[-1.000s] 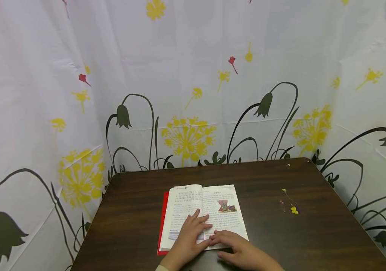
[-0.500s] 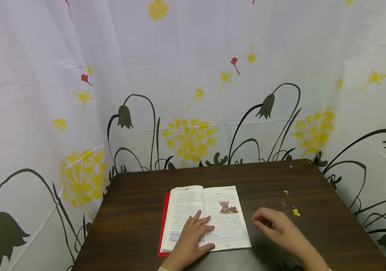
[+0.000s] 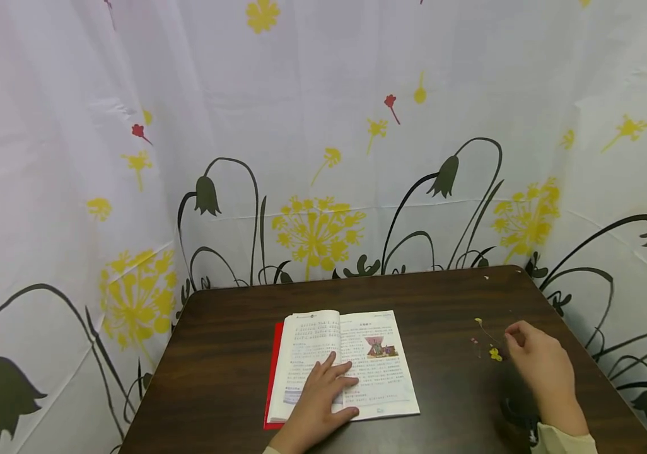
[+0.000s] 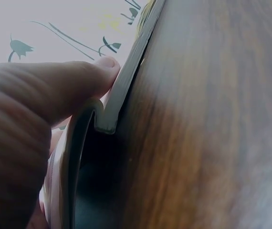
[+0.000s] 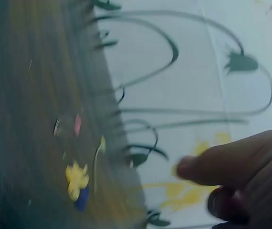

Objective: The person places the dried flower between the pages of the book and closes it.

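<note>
An open book [image 3: 377, 391] with printed text and a small colour picture lies on the dark wood table. My left hand [image 3: 319, 397] rests across its lower middle with fingers spread; in the left wrist view the thumb [image 4: 86, 78] lies on the page beside the fold. At the right, my right hand [image 3: 545, 369] hovers just right of small pressed flowers, its fingers bent and nothing visible between them. Nearest it is a yellow and purple flower [image 3: 495, 354]. Left of that are a thin-stemmed yellow flower [image 3: 478, 320] and a pink one [image 5: 77, 125].
A red cover or sheet [image 3: 274, 372] shows along the book's left edge. The wooden table [image 3: 215, 353] ends against a white curtain [image 3: 323, 94] printed with flowers. Tiny pale bits [image 3: 486, 277] lie near the far right edge. A dark band is at my right wrist.
My right hand has left the book's lower right edge and moved right, past the book, to beside the pressed flowers. The left hand stays on the pages.
</note>
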`<control>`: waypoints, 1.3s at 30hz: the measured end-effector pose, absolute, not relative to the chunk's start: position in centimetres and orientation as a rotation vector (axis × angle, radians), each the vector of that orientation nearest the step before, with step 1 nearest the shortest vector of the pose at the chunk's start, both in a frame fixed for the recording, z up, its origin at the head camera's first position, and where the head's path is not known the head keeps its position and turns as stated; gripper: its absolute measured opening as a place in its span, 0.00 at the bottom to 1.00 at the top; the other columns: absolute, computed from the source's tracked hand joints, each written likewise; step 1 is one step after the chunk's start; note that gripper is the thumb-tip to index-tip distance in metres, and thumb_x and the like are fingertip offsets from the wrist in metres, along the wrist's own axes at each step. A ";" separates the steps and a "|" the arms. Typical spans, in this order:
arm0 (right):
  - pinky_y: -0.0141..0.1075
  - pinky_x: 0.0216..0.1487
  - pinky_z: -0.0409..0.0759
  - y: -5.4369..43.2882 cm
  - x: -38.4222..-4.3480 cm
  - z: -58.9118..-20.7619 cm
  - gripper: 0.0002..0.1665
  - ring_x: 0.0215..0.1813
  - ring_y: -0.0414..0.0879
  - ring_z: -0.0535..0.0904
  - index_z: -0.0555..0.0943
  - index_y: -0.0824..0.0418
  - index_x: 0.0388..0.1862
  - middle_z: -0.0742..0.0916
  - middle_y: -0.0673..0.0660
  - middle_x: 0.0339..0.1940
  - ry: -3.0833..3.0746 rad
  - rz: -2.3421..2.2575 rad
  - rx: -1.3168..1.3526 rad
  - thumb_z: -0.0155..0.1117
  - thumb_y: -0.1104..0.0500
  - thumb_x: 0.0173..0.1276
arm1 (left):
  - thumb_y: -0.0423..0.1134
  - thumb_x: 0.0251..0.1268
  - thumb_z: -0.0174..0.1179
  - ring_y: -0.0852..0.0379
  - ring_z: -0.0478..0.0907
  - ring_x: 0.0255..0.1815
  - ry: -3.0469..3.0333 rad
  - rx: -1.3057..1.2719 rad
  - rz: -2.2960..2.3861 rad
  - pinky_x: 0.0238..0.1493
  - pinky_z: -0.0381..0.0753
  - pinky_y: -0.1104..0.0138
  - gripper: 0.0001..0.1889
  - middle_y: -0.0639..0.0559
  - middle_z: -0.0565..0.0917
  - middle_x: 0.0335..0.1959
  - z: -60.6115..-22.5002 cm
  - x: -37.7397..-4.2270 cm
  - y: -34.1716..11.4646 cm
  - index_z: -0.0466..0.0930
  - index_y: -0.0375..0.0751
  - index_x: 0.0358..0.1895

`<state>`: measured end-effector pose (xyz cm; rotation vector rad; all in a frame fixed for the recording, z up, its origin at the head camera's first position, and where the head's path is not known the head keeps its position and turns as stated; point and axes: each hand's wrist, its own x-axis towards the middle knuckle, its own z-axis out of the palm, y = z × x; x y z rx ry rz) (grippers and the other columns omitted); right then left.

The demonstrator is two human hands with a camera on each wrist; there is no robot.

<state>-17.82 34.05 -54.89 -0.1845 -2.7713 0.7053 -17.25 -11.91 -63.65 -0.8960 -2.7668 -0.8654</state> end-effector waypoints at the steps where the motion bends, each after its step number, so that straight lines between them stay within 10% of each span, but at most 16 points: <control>1: 0.43 0.25 0.73 34.6 -17.9 -55.2 0.11 0.27 0.47 0.80 0.87 0.61 0.52 0.93 0.62 0.38 -2.832 0.723 -0.232 0.66 0.55 0.80 | 0.55 0.64 0.76 0.37 0.63 0.87 -2.768 -0.892 -0.869 0.81 0.62 0.30 0.26 0.55 0.80 0.77 -63.6 -17.2 -12.0 0.87 0.57 0.64; 11: 0.53 0.33 0.79 36.2 -18.9 -57.8 0.16 0.37 0.56 0.86 0.90 0.56 0.52 0.92 0.70 0.49 -3.009 0.784 -0.341 0.69 0.47 0.77 | 0.54 0.64 0.76 0.36 0.63 0.87 -2.769 -0.874 -0.893 0.80 0.61 0.29 0.25 0.54 0.81 0.76 -63.5 -17.0 -12.1 0.87 0.57 0.64; 39: 0.45 0.32 0.74 36.2 -19.4 -60.2 0.10 0.31 0.48 0.79 0.89 0.55 0.40 0.91 0.55 0.33 -2.971 0.822 -0.338 0.69 0.51 0.75 | 0.56 0.65 0.75 0.39 0.62 0.88 -2.759 -0.893 -0.863 0.81 0.61 0.31 0.26 0.56 0.79 0.77 -63.8 -17.2 -11.8 0.86 0.59 0.65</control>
